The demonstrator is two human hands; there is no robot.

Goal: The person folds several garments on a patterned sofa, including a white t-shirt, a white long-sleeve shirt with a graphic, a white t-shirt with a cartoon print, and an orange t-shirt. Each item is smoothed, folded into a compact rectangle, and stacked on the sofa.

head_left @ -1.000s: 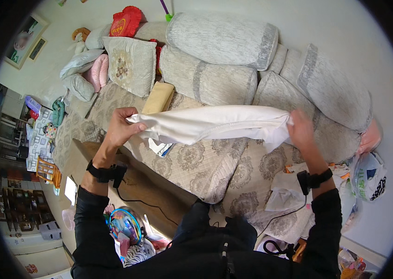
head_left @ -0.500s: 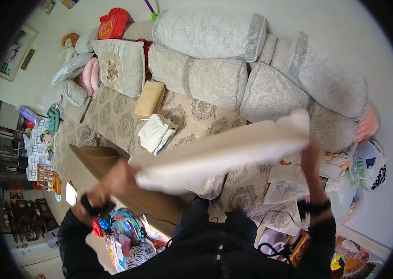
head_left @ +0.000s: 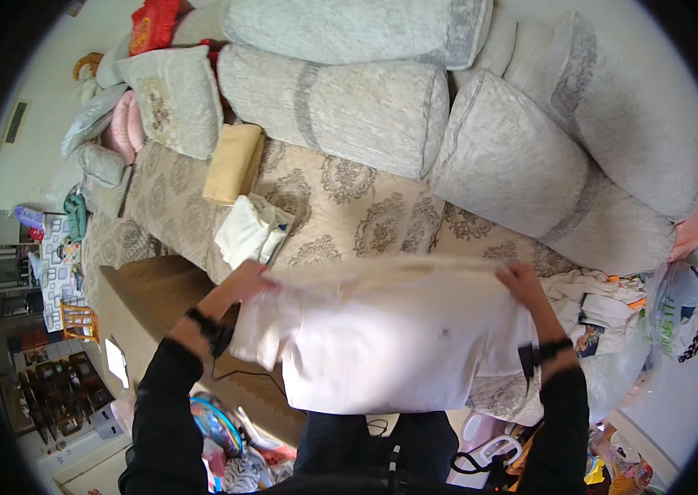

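A pale pinkish-white T-shirt [head_left: 378, 338] hangs spread out in front of me, both short sleeves showing and a small dark mark on its right part. My left hand [head_left: 248, 282] grips it at the left shoulder. At the other shoulder, my right hand [head_left: 522, 286] pinches the cloth with closed fingers. The hem falls just above my dark trousers. Beyond the shirt on the sofa lie a folded white garment [head_left: 252, 231] and a folded yellow-beige cloth [head_left: 234, 163], touched by neither hand.
The patterned sofa seat [head_left: 341, 177] runs behind the shirt, with large grey cushions [head_left: 332, 103] along its back. Rumpled clothes [head_left: 588, 305] and a plastic bag [head_left: 677, 313] sit at the right. A brown table [head_left: 143, 301] stands at left, above assorted items on the floor.
The shirt was blurred and stretched out at a slant higher up; now it hangs level and wide, lower and nearer me. My right hand came down; the view has shifted.
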